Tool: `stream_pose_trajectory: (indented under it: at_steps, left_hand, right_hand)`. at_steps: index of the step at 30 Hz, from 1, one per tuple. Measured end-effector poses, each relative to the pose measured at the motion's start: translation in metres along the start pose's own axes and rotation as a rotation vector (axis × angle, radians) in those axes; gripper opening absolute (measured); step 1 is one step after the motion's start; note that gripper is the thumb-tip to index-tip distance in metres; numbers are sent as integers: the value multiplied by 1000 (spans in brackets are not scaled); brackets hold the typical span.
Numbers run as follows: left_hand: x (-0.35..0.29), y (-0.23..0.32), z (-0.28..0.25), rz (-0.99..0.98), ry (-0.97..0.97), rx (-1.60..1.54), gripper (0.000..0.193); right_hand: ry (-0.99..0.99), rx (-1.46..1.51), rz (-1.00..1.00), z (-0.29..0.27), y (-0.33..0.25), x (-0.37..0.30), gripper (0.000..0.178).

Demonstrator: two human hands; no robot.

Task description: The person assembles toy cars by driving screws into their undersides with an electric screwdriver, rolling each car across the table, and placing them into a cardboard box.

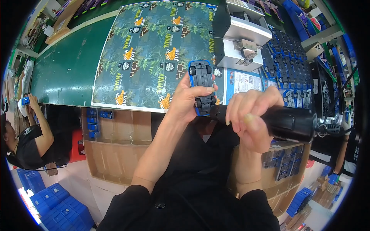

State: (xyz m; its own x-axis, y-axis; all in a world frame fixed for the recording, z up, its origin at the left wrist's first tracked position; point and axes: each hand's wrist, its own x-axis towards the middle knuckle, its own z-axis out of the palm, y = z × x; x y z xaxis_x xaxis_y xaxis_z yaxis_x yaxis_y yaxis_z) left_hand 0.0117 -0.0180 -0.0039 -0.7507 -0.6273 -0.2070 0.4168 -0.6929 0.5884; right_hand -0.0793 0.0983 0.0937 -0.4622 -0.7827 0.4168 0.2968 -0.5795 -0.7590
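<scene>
My left hand (182, 101) is closed around a blue toy car (201, 79), its thumb pressed across the black underside. The car is belly up, with its black wheels showing, over the front edge of the bench. In my right hand (250, 121) is a black electric screwdriver (295, 122), lying nearly level with its nose to the left. That nose meets the near end of the car; whether its bit sits in a screw is hidden.
Printed animal-pattern sheets (148, 57) cover part of the green bench (69, 71). A grey metal machine (239, 52) stands ahead, beside rows of toy car chassis (287, 63). Cardboard boxes (115, 159) flank me below. Another person (32, 134) works at the far left.
</scene>
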Motion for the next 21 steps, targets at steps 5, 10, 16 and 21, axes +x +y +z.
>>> stream_pose_trajectory:
  at_steps: [5, 10, 16, 21]
  left_hand:
    - [2, 0, -2, -27, 22, 30, 49]
    - [3, 3, -1, -49, 24, 2, 45]
    - [4, 6, 6, -74, 27, 18, 38]
    - [1, 3, 8, -41, 37, 35, 36]
  right_hand:
    - [-41, -104, 45, 8, -1, 0, 31]
    - [-6, -196, 13, 10, -1, 2, 30]
    - [-13, -212, -52, -1, 0, 3, 29]
    - [4, -130, -60, -4, 6, 10, 24]
